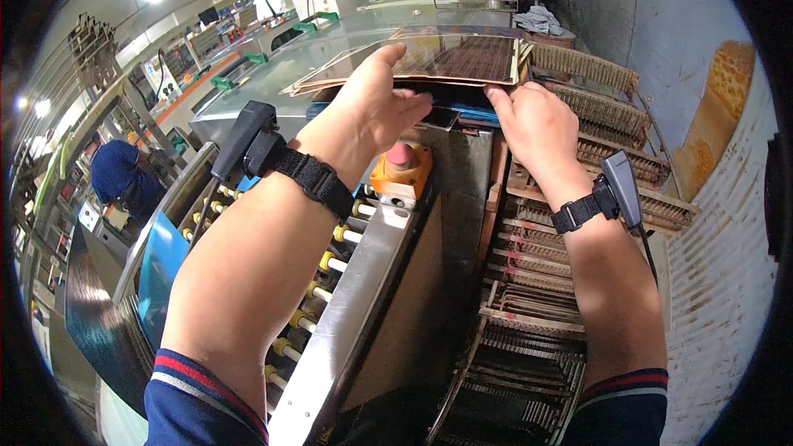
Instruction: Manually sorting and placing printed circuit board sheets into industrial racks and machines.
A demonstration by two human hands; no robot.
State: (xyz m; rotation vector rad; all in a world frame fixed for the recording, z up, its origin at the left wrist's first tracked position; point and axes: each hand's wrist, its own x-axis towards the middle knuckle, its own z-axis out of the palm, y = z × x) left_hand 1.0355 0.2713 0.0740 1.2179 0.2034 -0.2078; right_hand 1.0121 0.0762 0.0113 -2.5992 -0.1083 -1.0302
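Note:
A stack of thin, flat dark panels (pixel 462 55) with copper-coloured edges lies ahead of me at the top of the machine. My right hand (pixel 538 122) is closed at the stack's near right corner, thumb on the edge, its other fingers curled and partly hidden. At the front edge, left of the middle, my left hand (pixel 382 97) is open, with the palm turned inward and the thumb stretched up over the panels. Its fingers point right, just below the edge; whether they touch it I cannot tell. Blue sheets (pixel 475 113) show under the stack.
Below my left hand sits a red emergency-stop button (pixel 401 157) on a yellow box. A roller conveyor (pixel 326 264) runs down beside my left forearm. Slotted racks (pixel 537 272) stand along the right. At far left is a person in a dark blue cap (pixel 120 173).

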